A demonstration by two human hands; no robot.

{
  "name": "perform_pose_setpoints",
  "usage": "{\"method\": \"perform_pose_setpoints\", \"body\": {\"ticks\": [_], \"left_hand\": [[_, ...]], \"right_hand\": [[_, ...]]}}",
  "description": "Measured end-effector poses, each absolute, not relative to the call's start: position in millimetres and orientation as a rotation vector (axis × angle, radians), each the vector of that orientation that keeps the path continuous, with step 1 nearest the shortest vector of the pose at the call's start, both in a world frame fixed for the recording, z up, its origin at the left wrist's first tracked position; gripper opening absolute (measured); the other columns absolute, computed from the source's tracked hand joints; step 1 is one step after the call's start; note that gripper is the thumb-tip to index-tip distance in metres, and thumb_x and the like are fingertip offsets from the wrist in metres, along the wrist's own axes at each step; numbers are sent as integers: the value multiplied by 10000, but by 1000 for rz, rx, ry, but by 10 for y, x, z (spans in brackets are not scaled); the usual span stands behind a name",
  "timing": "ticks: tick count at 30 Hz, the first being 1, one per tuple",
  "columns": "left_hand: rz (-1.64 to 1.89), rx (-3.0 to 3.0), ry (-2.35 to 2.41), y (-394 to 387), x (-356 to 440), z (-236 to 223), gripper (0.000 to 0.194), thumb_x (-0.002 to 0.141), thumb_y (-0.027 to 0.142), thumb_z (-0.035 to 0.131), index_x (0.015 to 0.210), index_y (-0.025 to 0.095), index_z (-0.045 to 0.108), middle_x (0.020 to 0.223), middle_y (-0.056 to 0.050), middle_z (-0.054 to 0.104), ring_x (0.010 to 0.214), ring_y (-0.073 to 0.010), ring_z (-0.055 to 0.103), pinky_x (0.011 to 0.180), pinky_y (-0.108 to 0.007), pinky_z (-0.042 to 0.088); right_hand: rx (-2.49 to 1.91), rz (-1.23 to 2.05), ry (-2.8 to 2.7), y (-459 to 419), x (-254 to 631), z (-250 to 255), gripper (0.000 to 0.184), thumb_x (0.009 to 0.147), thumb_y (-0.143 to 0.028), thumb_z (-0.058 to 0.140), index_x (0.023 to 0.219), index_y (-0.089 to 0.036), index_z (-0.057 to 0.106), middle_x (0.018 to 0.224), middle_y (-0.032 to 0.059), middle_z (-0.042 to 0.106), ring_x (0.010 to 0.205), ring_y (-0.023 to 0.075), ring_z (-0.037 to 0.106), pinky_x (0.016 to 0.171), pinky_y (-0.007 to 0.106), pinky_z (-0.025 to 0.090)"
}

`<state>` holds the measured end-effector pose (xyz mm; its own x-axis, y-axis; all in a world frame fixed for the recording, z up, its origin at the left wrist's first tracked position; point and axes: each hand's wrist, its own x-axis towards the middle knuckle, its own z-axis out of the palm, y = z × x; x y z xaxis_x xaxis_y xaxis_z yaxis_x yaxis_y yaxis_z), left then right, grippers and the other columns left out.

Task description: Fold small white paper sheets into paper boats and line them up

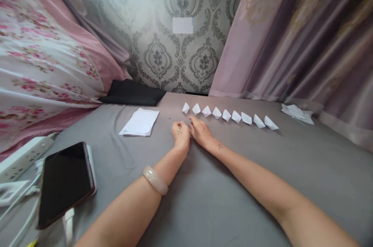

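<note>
My left hand [181, 134] rests on the grey sheet [221, 184] with its fingers curled under; a pale bangle [155, 180] sits on that forearm. My right hand [200, 130] lies right beside it, fingers stretched forward toward the near end of a row of several small white folded paper boats [227, 114]. Neither hand visibly holds anything. A stack of white paper sheets [140, 122] lies to the left of my left hand.
A black phone [64, 183] lies at the near left beside a white power strip [25, 155] and cables. A dark cloth [132, 93] sits against the patterned wall. Crumpled white paper [297, 113] lies far right by the curtain. Floral bedding is piled on the left.
</note>
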<state>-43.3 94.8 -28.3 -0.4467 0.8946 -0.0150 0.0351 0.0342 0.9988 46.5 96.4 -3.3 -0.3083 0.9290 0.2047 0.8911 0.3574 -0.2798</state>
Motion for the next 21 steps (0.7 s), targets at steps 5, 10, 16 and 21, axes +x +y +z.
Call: {"method": "perform_pose_setpoints", "body": {"ticks": [5,10,16,21], "left_hand": [[1535,1068,1612,925,-432,-235,145,854,297,415,777,193,482,569,11,533,505,-125,515,511,-231,387],[1510,1218,1588,878,-412,-205,152,842,290,432,750,186,493,530,21,519,501,-127,510,519,-229,382],[1463,1379,1644,863,-457,-208,161,818,307,456,765,174,530,579,6,558,530,-133,533,541,-237,407],[1384,1514,1768,887,-692,-143,164,783,278,460,851,164,555,650,-16,608,587,-153,576,605,-265,445]], "right_hand": [[-1321,181,-2465,352,872,-15,247,925,-236,435,1064,-147,619,1107,115,641,1065,231,558,945,365,428],[-1180,245,-2526,-321,1305,-24,307,929,-298,453,1165,-171,603,1263,102,585,1168,237,516,1002,394,421],[-1196,280,-2340,-654,1454,-105,291,935,-218,422,1107,-160,649,1202,90,633,1156,195,536,1018,353,423],[-1157,277,-2302,-663,1445,-95,264,919,-193,445,1059,-175,668,1142,77,661,1097,195,567,982,354,452]]}}
